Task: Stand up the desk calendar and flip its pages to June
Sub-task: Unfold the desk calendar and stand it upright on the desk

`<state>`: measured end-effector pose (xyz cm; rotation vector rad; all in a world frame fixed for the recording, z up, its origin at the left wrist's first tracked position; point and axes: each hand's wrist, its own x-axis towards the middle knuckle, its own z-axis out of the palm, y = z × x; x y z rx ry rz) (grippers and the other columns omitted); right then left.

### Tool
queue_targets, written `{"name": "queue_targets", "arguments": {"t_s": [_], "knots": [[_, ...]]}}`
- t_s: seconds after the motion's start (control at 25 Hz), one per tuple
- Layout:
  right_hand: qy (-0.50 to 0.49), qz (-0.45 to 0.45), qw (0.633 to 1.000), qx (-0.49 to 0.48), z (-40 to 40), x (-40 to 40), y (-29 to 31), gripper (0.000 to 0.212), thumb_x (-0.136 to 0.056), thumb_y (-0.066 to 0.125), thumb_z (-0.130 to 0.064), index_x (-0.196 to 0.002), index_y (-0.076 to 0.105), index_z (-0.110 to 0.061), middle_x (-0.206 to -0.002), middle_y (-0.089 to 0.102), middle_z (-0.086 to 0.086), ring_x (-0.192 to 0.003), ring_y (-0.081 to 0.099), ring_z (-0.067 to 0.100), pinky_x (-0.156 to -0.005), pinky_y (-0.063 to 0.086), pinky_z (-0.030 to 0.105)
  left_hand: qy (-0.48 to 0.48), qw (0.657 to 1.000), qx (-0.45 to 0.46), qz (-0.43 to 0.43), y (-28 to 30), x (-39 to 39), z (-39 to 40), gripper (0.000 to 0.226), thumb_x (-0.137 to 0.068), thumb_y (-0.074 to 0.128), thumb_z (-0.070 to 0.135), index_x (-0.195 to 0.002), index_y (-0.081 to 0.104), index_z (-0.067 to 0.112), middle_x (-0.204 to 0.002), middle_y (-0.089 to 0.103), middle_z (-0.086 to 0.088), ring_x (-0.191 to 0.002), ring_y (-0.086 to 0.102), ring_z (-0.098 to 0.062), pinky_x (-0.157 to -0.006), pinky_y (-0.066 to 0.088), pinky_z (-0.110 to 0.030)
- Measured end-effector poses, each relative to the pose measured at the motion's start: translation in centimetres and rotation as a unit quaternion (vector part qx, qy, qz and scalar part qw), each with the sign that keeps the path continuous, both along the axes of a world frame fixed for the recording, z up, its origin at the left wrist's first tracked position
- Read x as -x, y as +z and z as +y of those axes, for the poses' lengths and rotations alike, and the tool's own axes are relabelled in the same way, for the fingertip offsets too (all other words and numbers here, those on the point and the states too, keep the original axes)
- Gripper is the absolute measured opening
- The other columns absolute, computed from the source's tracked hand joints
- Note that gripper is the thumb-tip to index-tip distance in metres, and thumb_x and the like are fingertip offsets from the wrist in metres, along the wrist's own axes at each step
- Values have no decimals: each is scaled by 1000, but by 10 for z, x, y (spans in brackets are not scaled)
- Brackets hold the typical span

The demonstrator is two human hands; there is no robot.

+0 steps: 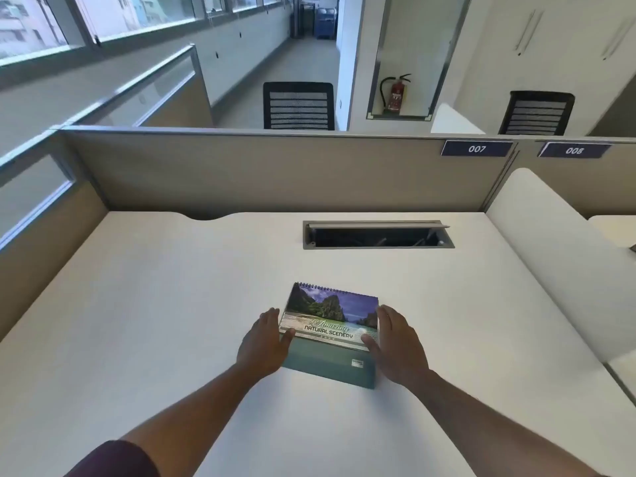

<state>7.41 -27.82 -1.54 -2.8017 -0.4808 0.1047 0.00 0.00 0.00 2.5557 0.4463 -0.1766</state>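
Observation:
The desk calendar (330,321) sits on the white desk (155,304), spiral binding at its far edge. Its cover shows a mountain and sea picture with the words "Amazing Natural Scenery". A teal card base sticks out below the cover toward me. My left hand (265,342) is against the calendar's left edge, thumb resting on the cover's near left corner. My right hand (395,342) is against the right edge, thumb on the cover's near right corner. The fingers of both hands are spread along the sides. Whether the calendar lies flat or is slightly raised, I cannot tell.
An open cable slot (377,235) is set into the desk beyond the calendar. Beige partition walls (275,173) close the desk at the back and left. A white divider (557,270) borders the right side. Two black chairs stand behind the partition.

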Motion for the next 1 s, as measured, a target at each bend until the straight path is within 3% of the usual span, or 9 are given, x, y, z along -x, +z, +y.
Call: {"name": "queue_targets", "arguments": {"t_s": [0.2,0.32,0.44,0.52,0.6,0.68,0.8,0.88,1.0], "knots": [[-141,151,965,-164,2,15,-24,66,-98,59,-40,-152,37,-10,-144,45,8,-137,43,27,-112,36,37,130,983,124,26,-15,-9,-3,39,-98,50,35,-125,53,8,-129,62,-11,-118,57,-32,-95,47,-37],[-196,165,939,-230,14,17,-31,43,-92,63,-38,-127,53,-16,-117,56,2,-111,56,26,-94,46,38,174,968,183,-2,-16,-13,-6,25,-97,51,25,-108,62,6,-111,66,-9,-105,60,-30,-82,44,-33],[-258,202,894,-304,20,13,-23,62,-93,67,-29,-148,44,-11,-136,62,6,-124,60,25,-105,47,39,201,955,218,17,-20,-17,-7,26,-95,50,23,-78,60,6,-85,64,-11,-79,55,-27,-63,37,-31],[-294,222,869,-331,18,9,-20,65,-94,67,-26,-151,42,-9,-129,65,5,-122,60,26,-104,47,38,219,942,250,35,-24,-18,-5,30,-94,51,25,-80,66,4,-93,70,-17,-78,57,-27,-65,40,-31],[-310,243,854,-341,17,5,-18,53,-94,66,-25,-144,52,-12,-121,66,3,-117,62,27,-97,48,36,233,930,279,47,-28,-19,-1,30,-94,52,26,-80,68,5,-97,72,-19,-85,63,-30,-72,46,-33],[-311,265,839,-360,19,1,-21,28,-94,63,-22,-120,69,-16,-115,73,4,-106,68,27,-82,50,33,250,914,316,53,-29,-21,1,25,-94,54,24,-81,66,7,-96,70,-16,-88,63,-30,-77,49,-35],[-322,301,794,-418,26,-4,-20,13,-91,63,-11,-98,73,-10,-98,77,11,-80,67,26,-68,47,31,260,891,367,60,-21,-24,1,9,-92,55,16,-96,58,9,-101,63,-14,-85,56,-25,-73,43,-32],[-325,328,770,-440,27,-7,-16,15,-89,63,-3,-102,72,-4,-95,75,14,-79,67,28,-70,49,33,260,884,383,62,-22,-24,5,17,-89,55,9,-106,55,7,-102,61,-15,-85,54,-25,-71,42,-32],[-300,336,759,-471,27,-11,-15,28,-88,65,2,-114,64,-9,-107,75,12,-94,69,31,-85,56,43,260,872,412,39,-22,-19,17,14,-90,56,2,-99,55,12,-104,65,-16,-84,56,-25,-69,43,-33]]}}
